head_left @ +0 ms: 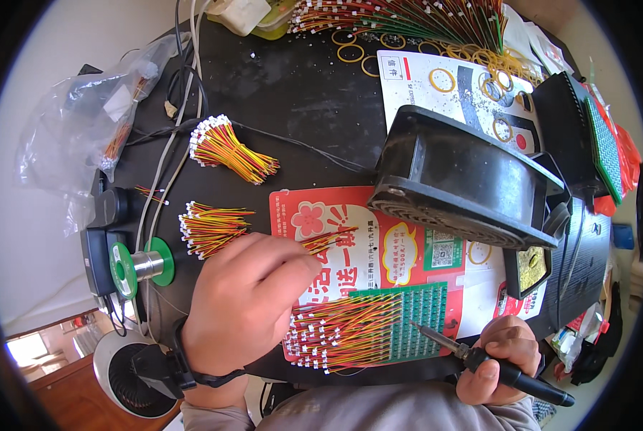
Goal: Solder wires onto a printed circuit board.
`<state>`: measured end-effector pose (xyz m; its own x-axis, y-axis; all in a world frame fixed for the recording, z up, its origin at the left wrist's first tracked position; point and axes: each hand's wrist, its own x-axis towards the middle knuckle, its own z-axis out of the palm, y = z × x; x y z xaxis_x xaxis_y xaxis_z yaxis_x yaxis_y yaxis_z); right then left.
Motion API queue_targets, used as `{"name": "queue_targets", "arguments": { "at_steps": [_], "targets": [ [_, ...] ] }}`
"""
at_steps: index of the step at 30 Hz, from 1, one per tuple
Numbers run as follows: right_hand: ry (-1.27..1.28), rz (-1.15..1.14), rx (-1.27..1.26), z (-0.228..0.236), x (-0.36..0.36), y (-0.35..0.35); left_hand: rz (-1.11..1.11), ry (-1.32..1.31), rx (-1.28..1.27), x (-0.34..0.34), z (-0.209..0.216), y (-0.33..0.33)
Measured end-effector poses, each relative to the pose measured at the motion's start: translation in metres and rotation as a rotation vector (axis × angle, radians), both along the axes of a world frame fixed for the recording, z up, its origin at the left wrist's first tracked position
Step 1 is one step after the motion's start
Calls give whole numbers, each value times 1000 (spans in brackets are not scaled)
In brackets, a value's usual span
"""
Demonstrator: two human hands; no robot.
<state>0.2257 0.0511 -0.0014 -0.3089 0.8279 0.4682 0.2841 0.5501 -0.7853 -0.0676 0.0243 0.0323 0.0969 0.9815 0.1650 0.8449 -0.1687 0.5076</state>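
We solder thin wires onto a green circuit board

Nearest us, our right hand [499, 352] is clenched round a black soldering iron [504, 366], its tip just at the edge of the green circuit board [418, 320], which lies on a red leaflet [379, 248] with a row of wires already fixed along its left side; our left hand [244, 298] pinches a red-and-yellow wire [328, 241] above it; beyond lie loose wire bundles [217, 147], a solder spool [140, 266] and a black fan [465, 179]

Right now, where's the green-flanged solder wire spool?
In the head view, the green-flanged solder wire spool sits at the table's left side, just left of the left hand, below a red-and-yellow wire bundle.
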Motion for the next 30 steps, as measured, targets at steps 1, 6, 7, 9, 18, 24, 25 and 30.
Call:
{"name": "queue_targets", "arguments": {
  "at_steps": [1,6,7,9,18,24,25,30],
  "targets": [
    [1,0,0,1,0,0,0,1,0,0,-1,0],
    [-7,109,-35,1,7,5,121,-8,101,2,2,0],
    [-9,106,-35,1,8,5,118,-10,101,-1,4,0],
    [-19,118,-32,1,9,5,163,4,56,-6,9,-2],
    [-12,118,-26,0,9,6,173,100,-151,-3,3,-5],
    [-14,119,-19,1,7,6,184,64,-137,-3,0,-4],
    [-14,118,-18,1,7,6,183,64,-136,-3,0,-4],
    [4,124,-11,-1,7,6,232,-12,-210,-5,-2,-7]
  ]
}}
